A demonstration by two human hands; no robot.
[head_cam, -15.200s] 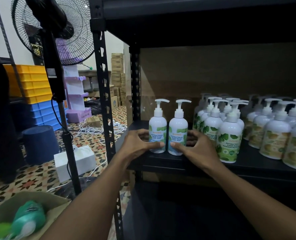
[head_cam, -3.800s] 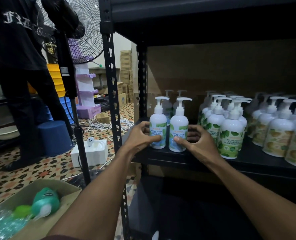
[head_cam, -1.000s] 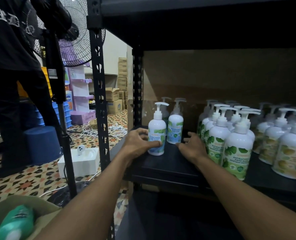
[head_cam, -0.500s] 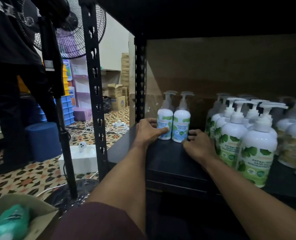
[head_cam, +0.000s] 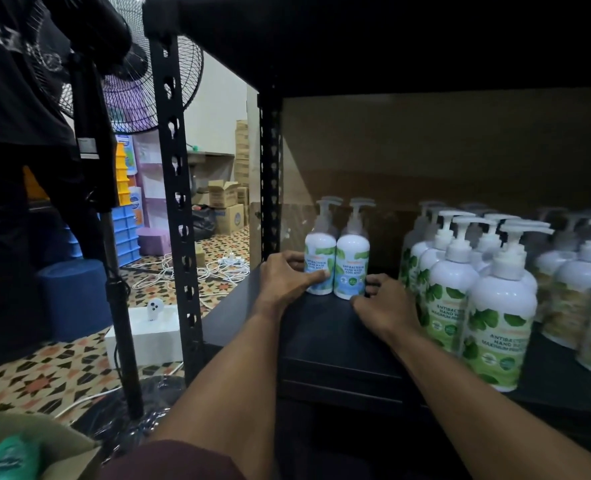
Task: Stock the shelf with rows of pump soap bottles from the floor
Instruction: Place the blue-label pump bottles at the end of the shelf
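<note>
"White bottles with blue mint labels: where did the pair end up?"

"Deep on the shelf (head_cam: 321,336), far left, beside the rear post. A second before, they had stood close to the near edge, one ahead of the other. The person slid them back until they stood level and touching, with the pumps of two more showing just behind."

"And the hands?"

"The left hand (head_cam: 287,280) gripped the left mint bottle (head_cam: 320,261) low, thumb across its label. The right hand (head_cam: 386,306) had its fingers curled round the base of the right mint bottle (head_cam: 352,265). Neither had let go."

"What did that mean for the job?"

"Probably that the mint row was filling from the back forward, leaving near shelf space for the next pair. The green-label row (head_cam: 495,306) to the right already ran to the near edge, so mint had catching up to do. More stock seemed to wait in the cardboard box (head_cam: 62,441) on the floor, near left."
</note>
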